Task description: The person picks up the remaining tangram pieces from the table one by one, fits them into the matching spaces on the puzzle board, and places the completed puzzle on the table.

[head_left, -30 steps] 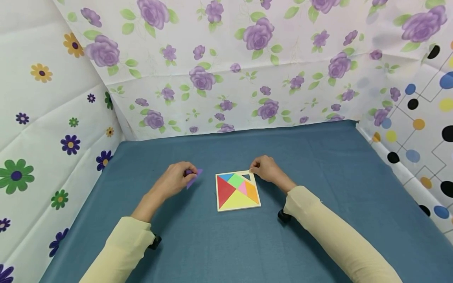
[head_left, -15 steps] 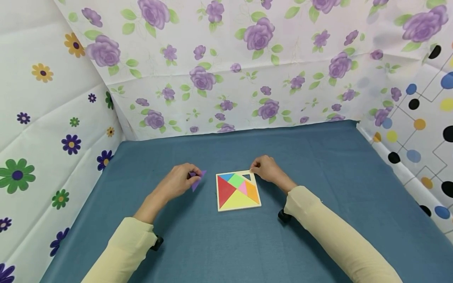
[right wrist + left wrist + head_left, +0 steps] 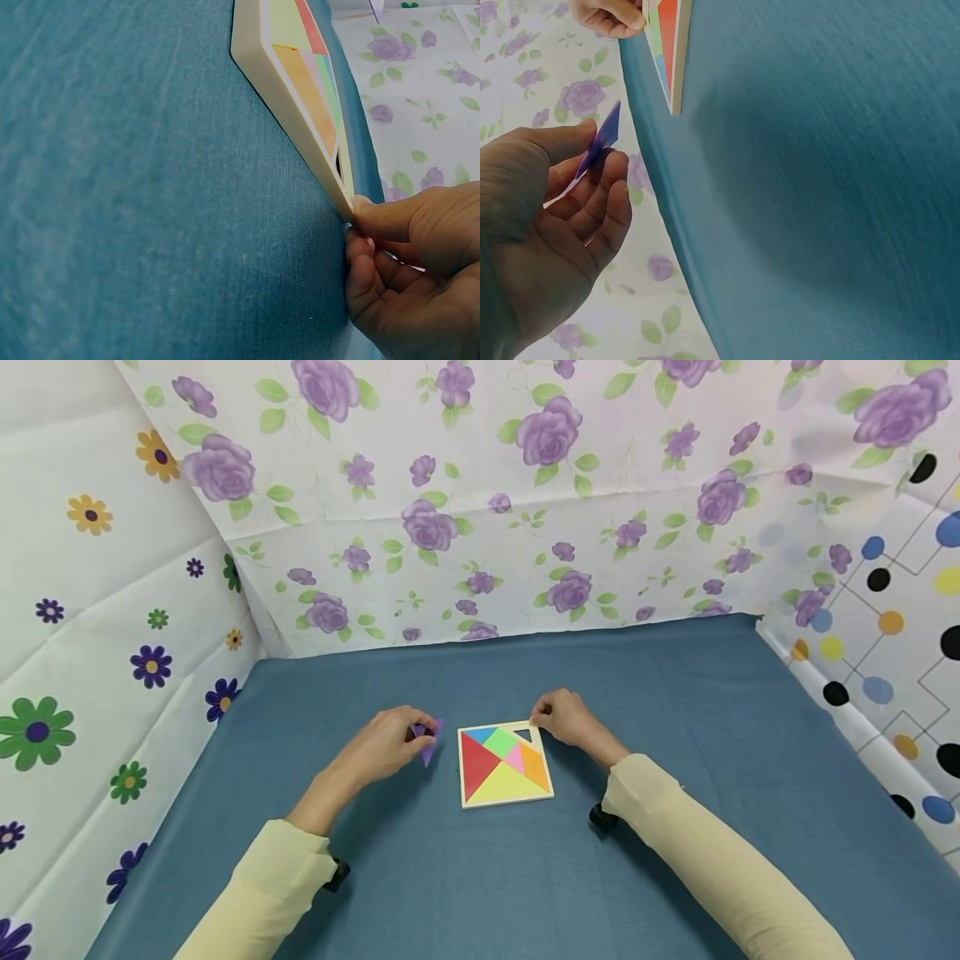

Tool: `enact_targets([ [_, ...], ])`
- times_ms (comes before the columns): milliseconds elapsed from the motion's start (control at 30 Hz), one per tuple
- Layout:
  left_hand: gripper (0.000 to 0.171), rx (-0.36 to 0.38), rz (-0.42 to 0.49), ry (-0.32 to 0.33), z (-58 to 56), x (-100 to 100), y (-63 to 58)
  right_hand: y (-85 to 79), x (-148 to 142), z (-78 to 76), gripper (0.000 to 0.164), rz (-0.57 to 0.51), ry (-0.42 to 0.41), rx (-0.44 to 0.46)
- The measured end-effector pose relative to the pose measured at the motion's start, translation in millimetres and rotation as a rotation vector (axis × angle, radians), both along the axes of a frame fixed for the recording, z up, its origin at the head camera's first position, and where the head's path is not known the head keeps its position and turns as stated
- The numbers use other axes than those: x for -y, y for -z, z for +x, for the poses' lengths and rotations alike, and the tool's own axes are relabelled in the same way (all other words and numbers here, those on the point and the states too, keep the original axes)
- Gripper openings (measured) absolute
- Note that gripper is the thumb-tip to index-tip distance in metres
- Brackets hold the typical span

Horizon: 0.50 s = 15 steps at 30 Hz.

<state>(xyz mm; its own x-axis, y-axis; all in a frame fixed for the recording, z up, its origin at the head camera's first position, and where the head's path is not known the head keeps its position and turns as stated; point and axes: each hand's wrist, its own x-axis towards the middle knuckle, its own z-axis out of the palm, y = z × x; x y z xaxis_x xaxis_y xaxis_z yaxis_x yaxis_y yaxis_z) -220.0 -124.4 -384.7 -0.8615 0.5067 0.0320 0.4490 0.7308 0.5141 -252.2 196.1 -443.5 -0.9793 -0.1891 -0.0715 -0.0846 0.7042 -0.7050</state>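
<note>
My left hand (image 3: 386,745) pinches a purple tangram piece (image 3: 428,753) between thumb and fingers. In the left wrist view that thin piece (image 3: 606,136) is held tilted, off the cloth and left of the tangram tray. The square wooden tray (image 3: 508,803) holds red, yellow, green, blue, pink and orange pieces. A dark gap (image 3: 522,736) shows near its far right corner. At that corner my right hand (image 3: 566,718) pinches the frame, thumb on top. The right wrist view has the thumb and fingers right at the tip of the tray (image 3: 289,131).
A blue-grey cloth (image 3: 480,885) covers the table. Behind it hangs a purple-flowered sheet (image 3: 495,552). A daisy-print sheet (image 3: 97,568) stands on the left and a dotted one (image 3: 862,652) on the right.
My left hand has moved a little to the right, bringing the purple piece closer to the tray. The right hand and the tray stay where they were.
</note>
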Motion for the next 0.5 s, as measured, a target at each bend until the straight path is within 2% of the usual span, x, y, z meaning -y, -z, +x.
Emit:
enact_targets([
  [233, 0.033, 0.006, -0.028, 0.074, 1.9, -5.8, -2.3, 0.2, 0.1, -0.2, 0.013, -0.005, 0.012, 0.002],
  [333, 0.038, 0.022, -0.039, 0.091, 2.6, -7.4, -2.7, 0.0, 0.2, -0.1, 0.012, -0.002, 0.013, 0.003],
  [500, 0.043, 0.005, -0.047, 0.120, 3.7, -9.7, -4.2, -0.4, 0.2, 0.1, 0.012, 0.004, 0.008, 0.002],
])
